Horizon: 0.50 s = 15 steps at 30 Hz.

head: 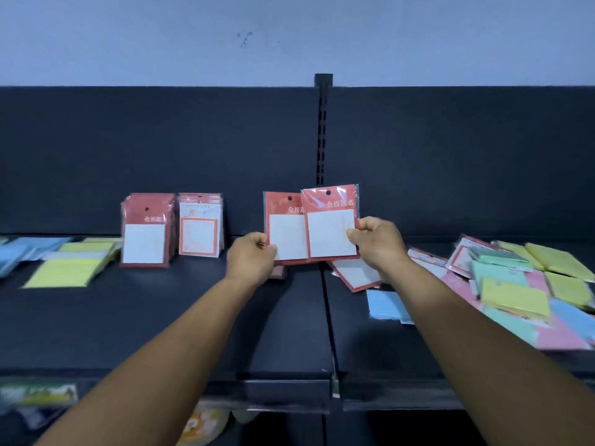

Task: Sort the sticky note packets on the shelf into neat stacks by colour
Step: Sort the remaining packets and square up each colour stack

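At the centre of the frame, the left hand (254,257) pinches the lower left corner of a red sticky note packet (283,233), while the right hand (375,241) grips the right edge of a second red packet (331,231) overlapping it. Both are held upright above the black shelf (161,317). Red stacks (146,233) stand at left; a mixed pile (521,284) lies at right.

The left hand (254,255) gripped one red packet (283,233) upright; the right hand (376,241) gripped a second red packet (331,226) overlapping the first packet's right edge. Two red stacks (170,228) leaned against the dark shelf (161,317) back panel at left. Mixed pastel packets (515,291) lay jumbled at right.
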Tool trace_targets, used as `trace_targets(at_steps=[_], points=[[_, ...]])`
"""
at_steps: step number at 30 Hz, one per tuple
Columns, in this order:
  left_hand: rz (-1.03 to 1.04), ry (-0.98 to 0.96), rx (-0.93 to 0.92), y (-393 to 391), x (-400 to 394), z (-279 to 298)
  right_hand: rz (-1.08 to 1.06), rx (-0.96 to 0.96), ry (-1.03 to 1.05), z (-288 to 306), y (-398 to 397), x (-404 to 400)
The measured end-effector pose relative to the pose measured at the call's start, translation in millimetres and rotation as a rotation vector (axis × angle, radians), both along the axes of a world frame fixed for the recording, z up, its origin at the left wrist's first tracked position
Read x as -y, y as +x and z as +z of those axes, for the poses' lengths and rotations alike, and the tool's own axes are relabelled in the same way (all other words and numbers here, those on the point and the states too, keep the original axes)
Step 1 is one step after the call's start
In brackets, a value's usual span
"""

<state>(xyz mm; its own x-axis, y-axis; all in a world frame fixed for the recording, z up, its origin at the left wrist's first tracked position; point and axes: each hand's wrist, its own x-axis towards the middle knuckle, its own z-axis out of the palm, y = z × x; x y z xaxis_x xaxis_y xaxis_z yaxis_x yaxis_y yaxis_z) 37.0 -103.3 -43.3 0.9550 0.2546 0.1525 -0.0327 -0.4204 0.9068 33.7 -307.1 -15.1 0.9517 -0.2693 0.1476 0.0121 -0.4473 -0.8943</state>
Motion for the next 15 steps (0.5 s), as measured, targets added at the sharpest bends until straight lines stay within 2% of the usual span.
trace_targets(at_steps=[4, 15], points=[[0.06, 0.043, 0.001, -9.0, -64.3, 0.4, 0.031, 0.007, 0.068, -0.5, 2.0, -60.6], [0.197, 0.054, -0.075, -24.2, -212.2, -8.8, 0.132, -0.037, 0.017, -1.1, -0.5, -211.7]])
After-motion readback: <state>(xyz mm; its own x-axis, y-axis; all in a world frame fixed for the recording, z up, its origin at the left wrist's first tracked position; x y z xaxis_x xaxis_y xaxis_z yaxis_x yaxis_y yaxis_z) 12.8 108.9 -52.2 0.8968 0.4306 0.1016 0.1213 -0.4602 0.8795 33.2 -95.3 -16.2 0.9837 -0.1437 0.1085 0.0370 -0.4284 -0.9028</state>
